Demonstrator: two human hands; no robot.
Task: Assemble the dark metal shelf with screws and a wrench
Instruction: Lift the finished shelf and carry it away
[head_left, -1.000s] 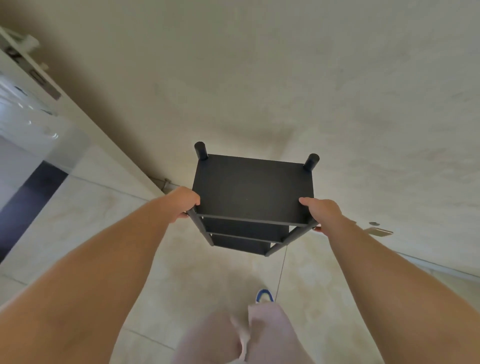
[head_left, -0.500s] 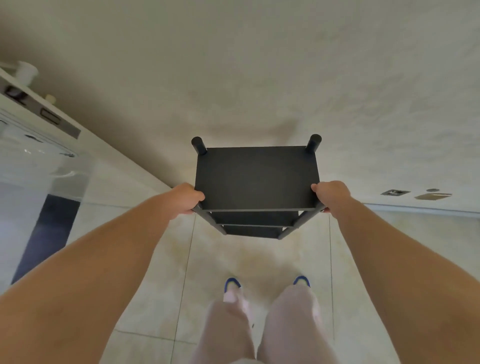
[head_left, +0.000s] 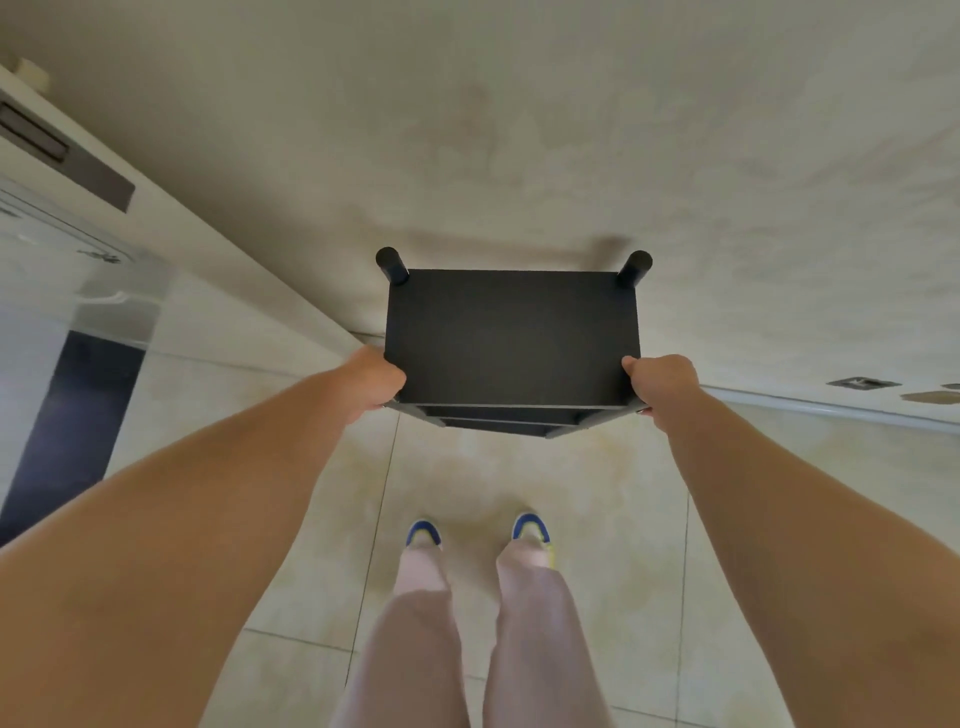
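- Our fingers are curled: those of our left hand (head_left: 375, 383) wrap the near left corner post of the dark metal shelf (head_left: 511, 335), and those of our right hand (head_left: 661, 382) wrap the near right corner post, with the thumb tip lying on the edge of the top board.
- We see mostly the backs of both hands, so we cannot tell how the fingertips sit on the far side of the posts.
- The shelf stands upright in front of us, between our two outstretched arms, seen from above, close to the pale wall (head_left: 519, 130) behind it.
- We cannot tell whether its feet touch the floor, since the lower part is hidden under the top board.
- Its top board is a plain dark rectangle; the edges of two lower boards show just beneath its near edge.
- Two round post ends stick up at the far corners, the left post (head_left: 390, 264) and the right post (head_left: 635, 267).
- Below the shelf we see the tiled floor (head_left: 613, 499), cream with thin dark joints.
- Our feet stand side by side near the shelf, in blue-toed shoes (head_left: 425, 533), with light pink trousers (head_left: 415, 623) above them.
- At the left runs a white door frame (head_left: 218, 249) with a dark plate (head_left: 67, 161) set in it.
- Low at the right two small metal plates (head_left: 862, 383) are visible.
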